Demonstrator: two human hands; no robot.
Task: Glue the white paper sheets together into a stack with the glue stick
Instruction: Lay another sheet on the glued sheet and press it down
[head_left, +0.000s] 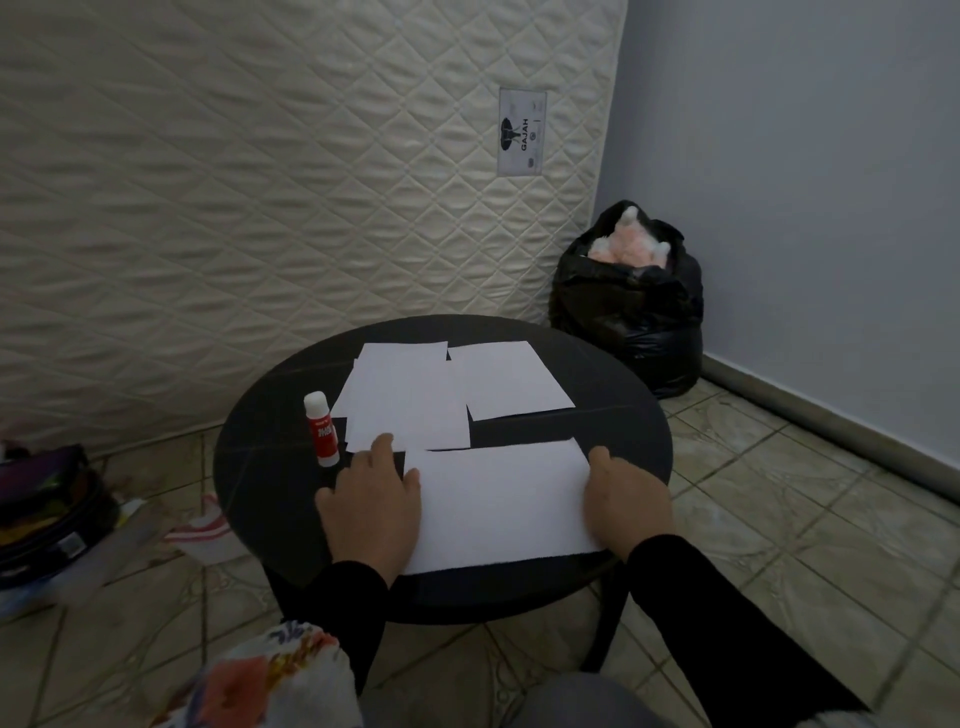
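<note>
Evidently squaring it up, the left hand (371, 506) and right hand (626, 501) — fingers loosely spread, gripping nothing — press the nearest sheet (498, 506) at lower centre, glue stick (321, 428) lying capped just left.

Blurred lettering on the glue stick (321, 429), fingertips of the hands unclear, bag (41, 514) cut off at left.

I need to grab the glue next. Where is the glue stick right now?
In the head view, the glue stick lies untouched on the round black table's left side, just left of the overlapping paper sheets and beyond the left hand.
</note>
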